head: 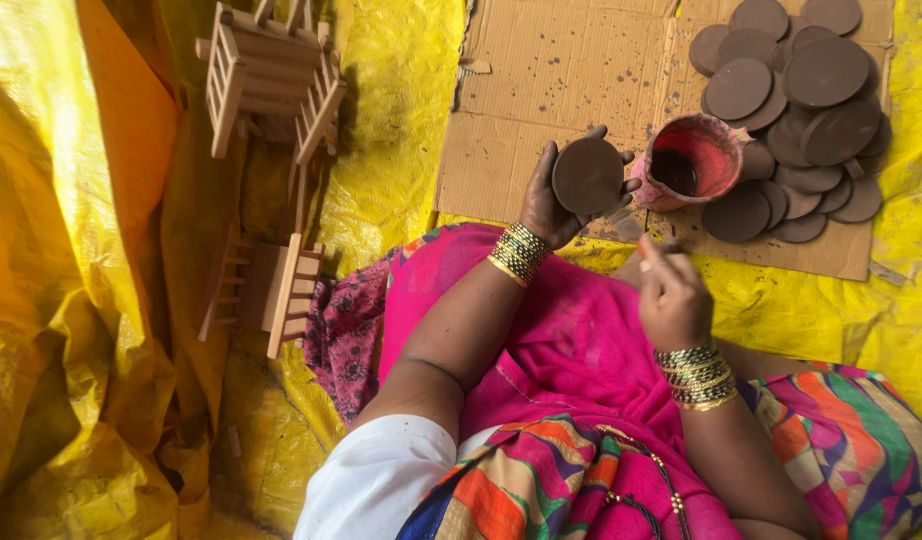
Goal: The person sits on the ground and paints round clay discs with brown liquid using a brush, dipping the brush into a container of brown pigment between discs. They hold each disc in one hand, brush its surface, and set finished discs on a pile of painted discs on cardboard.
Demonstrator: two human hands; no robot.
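Pink pot (693, 160) holds dark paint; left hand (553, 205) fingers spread, gripping brown disc (587, 176); right hand (671, 295) fingers pressed together.

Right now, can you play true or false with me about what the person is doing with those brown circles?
1. The left hand holds a round flat brown disc. True.
2. The paint-smeared pink pot stands on the yellow plastic sheet. False: it stands on the flattened brown cardboard.
3. A pile of brown round discs lies on the cardboard beyond the pot. True.
4. The right hand is dipped inside the pot. False: it is raised above the pink cloth, apart from the pot.
5. The small wooden slatted frames lie to the person's left. True.
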